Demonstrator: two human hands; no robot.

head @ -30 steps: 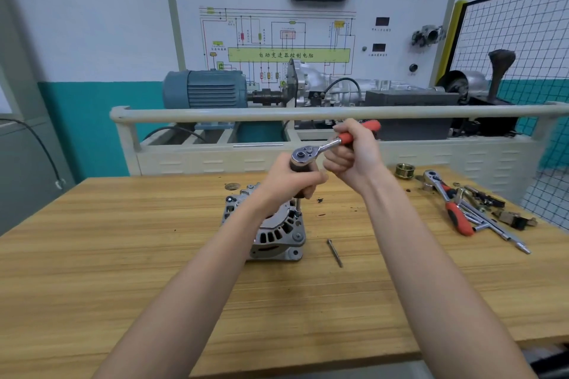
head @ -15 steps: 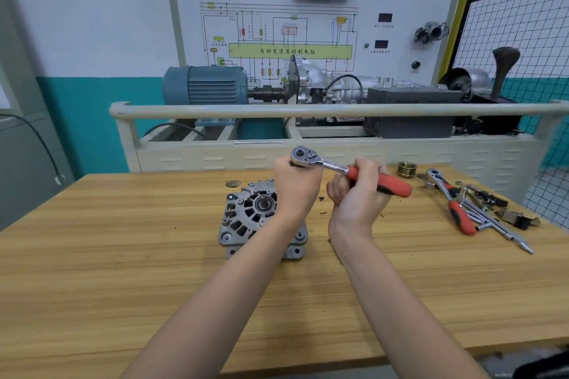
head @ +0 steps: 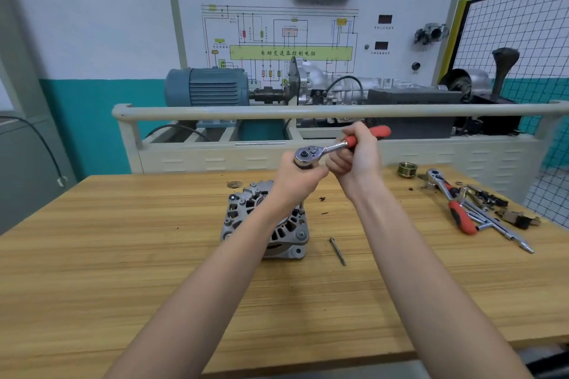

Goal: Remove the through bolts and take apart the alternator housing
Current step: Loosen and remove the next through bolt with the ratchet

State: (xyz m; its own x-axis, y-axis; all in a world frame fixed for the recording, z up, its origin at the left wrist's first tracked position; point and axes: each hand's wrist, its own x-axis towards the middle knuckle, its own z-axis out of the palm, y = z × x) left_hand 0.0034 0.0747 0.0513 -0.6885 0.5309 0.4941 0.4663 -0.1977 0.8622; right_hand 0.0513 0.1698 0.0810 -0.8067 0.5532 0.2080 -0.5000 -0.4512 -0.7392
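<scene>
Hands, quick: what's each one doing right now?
Left hand: grips under the ratchet head.
Right hand: grips the ratchet's red handle.

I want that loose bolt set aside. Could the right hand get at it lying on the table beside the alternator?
Probably yes, once it lets go of the ratchet: the bolt lies bare below the right hand, with nothing covering it.

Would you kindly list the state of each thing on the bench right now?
Grey alternator housing: assembled, on wooden bench.
Red-handled ratchet: raised, extension down on housing.
Left hand: grips the ratchet head.
Right hand: grips the handle.
Loose through bolt: lying on bench.
Second red-handled ratchet: idle.
</scene>
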